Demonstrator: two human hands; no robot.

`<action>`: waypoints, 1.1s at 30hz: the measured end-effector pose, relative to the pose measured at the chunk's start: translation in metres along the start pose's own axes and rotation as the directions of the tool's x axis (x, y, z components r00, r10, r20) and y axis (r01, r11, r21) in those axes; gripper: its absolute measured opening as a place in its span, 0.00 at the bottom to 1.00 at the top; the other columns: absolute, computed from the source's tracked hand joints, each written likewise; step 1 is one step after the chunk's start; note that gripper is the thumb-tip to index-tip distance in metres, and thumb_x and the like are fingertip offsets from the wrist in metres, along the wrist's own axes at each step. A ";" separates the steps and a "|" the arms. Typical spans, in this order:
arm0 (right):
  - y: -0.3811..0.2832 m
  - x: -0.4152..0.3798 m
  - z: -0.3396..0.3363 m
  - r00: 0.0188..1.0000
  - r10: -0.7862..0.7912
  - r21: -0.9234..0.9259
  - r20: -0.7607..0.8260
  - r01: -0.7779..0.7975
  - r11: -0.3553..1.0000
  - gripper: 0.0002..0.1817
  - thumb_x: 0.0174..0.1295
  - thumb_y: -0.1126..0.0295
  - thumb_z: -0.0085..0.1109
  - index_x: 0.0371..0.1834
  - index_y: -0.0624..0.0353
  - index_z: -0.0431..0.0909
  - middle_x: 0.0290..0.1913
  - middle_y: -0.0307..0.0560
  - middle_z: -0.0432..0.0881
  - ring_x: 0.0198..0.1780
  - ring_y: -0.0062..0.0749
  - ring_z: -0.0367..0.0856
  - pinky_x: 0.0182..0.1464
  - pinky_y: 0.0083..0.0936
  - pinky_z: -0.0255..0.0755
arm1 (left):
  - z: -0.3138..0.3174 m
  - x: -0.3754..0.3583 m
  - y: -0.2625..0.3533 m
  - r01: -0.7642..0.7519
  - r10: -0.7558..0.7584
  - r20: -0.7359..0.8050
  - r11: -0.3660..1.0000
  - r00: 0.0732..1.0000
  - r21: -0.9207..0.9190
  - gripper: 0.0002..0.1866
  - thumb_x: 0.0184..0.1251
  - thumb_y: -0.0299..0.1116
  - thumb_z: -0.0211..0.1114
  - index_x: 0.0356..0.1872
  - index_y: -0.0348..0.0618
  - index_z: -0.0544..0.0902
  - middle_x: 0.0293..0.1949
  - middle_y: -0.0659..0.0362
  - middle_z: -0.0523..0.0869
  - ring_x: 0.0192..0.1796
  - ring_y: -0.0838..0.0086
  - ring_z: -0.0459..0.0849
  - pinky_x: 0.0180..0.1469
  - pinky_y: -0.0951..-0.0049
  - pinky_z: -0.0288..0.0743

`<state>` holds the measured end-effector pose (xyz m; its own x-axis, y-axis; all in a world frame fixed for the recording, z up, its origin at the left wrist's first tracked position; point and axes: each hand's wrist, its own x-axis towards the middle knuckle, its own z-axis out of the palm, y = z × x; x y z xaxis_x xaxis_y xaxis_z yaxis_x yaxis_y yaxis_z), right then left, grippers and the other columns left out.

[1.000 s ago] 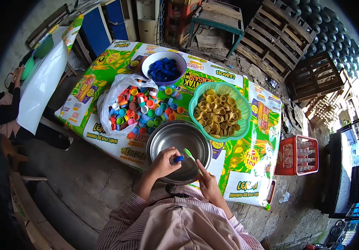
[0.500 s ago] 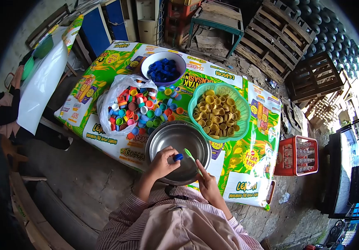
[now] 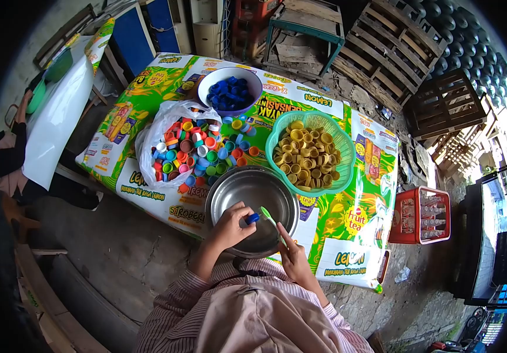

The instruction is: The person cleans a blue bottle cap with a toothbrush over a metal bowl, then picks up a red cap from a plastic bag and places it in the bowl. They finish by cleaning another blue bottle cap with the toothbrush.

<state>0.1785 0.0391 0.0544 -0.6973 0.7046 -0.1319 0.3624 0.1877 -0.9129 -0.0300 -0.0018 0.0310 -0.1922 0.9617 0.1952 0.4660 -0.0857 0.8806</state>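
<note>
My left hand (image 3: 234,226) is closed around a blue bottle cap (image 3: 253,219), held over the near left part of a steel bowl (image 3: 211,206). In my right hand (image 3: 294,257) is a slim green-and-white tool (image 3: 268,216), its bright green end pointing up and left toward the cap. Tool and cap are a short way apart. Behind the bowl, a white plastic bag (image 3: 146,152) lies open with many coloured bottle caps (image 3: 178,143), some spilling out to its right. A bowl (image 3: 254,88) at the back holds blue caps (image 3: 230,94), and a mint-green basket (image 3: 345,159) holds yellowish caps (image 3: 307,156).
A printed green-and-white sheet (image 3: 356,220) covers the table. A red crate (image 3: 398,220) with bottles stands to the right on the floor. Wooden pallets (image 3: 385,56) and a teal-framed table (image 3: 306,26) are behind. At far left, another person's hand (image 3: 24,106) touches a green container (image 3: 37,96).
The view has shifted slightly. My left hand still holds the blue cap, which is turned a little, and the green tool stays close by in my right hand.
</note>
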 end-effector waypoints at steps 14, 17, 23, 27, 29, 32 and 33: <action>-0.005 -0.001 -0.002 0.995 -0.070 -0.089 -0.066 0.064 0.994 0.29 0.60 0.81 0.46 0.66 0.54 0.59 0.31 0.66 0.78 0.25 0.38 0.78 0.32 0.24 0.69 | 0.002 0.001 0.008 0.148 -0.160 -0.034 0.962 0.987 -0.230 0.16 0.57 0.23 0.62 0.47 0.36 0.74 0.32 0.58 0.78 0.33 0.79 0.79 0.36 0.79 0.73; -0.003 -0.002 0.001 0.995 -0.041 -0.075 -0.093 0.034 0.997 0.28 0.60 0.80 0.46 0.66 0.53 0.59 0.33 0.65 0.79 0.26 0.38 0.79 0.33 0.25 0.70 | 0.002 0.002 0.002 0.245 -0.244 0.042 0.916 0.969 -0.317 0.21 0.60 0.24 0.61 0.55 0.38 0.69 0.35 0.60 0.78 0.35 0.83 0.78 0.37 0.82 0.72; -0.019 -0.002 -0.007 0.995 -0.017 -0.081 -0.099 0.009 0.997 0.32 0.58 0.82 0.47 0.67 0.52 0.57 0.27 0.63 0.76 0.30 0.55 0.76 0.37 0.36 0.69 | -0.003 0.003 -0.002 0.275 -0.239 0.141 0.759 0.961 -0.591 0.24 0.59 0.22 0.62 0.58 0.38 0.69 0.43 0.61 0.77 0.39 0.83 0.77 0.44 0.83 0.74; -0.021 -0.001 -0.005 0.991 -0.079 -0.071 -0.109 0.072 0.995 0.31 0.58 0.82 0.47 0.67 0.53 0.57 0.26 0.63 0.76 0.29 0.54 0.76 0.36 0.34 0.69 | -0.002 0.004 0.002 0.280 -0.223 0.170 0.786 0.960 -0.551 0.25 0.58 0.21 0.62 0.58 0.38 0.68 0.46 0.61 0.76 0.43 0.82 0.78 0.46 0.82 0.75; -0.026 0.000 -0.005 0.997 -0.054 -0.069 -0.050 0.050 0.996 0.31 0.58 0.82 0.47 0.67 0.55 0.57 0.26 0.63 0.76 0.28 0.53 0.76 0.34 0.31 0.69 | 0.001 0.002 -0.001 0.254 -0.205 0.151 0.817 0.967 -0.518 0.24 0.58 0.21 0.63 0.57 0.38 0.69 0.46 0.61 0.76 0.44 0.81 0.78 0.47 0.81 0.75; -0.029 0.000 -0.003 0.998 0.005 -0.027 -0.060 -0.006 1.000 0.30 0.58 0.82 0.46 0.67 0.55 0.58 0.26 0.63 0.76 0.26 0.52 0.75 0.32 0.29 0.69 | 0.007 0.000 -0.007 0.163 -0.148 0.071 0.827 0.986 -0.537 0.22 0.56 0.21 0.65 0.53 0.38 0.70 0.47 0.60 0.76 0.47 0.78 0.78 0.50 0.78 0.74; -0.030 -0.001 -0.004 0.998 0.006 -0.027 -0.061 -0.007 1.000 0.30 0.58 0.82 0.46 0.67 0.55 0.58 0.26 0.63 0.76 0.26 0.52 0.75 0.32 0.29 0.69 | 0.008 0.001 -0.006 0.097 -0.113 0.010 0.804 0.994 -0.587 0.20 0.56 0.21 0.66 0.50 0.37 0.72 0.47 0.59 0.77 0.48 0.77 0.78 0.51 0.77 0.74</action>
<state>0.1705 0.0357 0.0832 -0.6564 0.7458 -0.1136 0.3839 0.2006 -0.9013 -0.0263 0.0015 0.0222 -0.2350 0.9678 0.0906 -0.1509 -0.1284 0.9802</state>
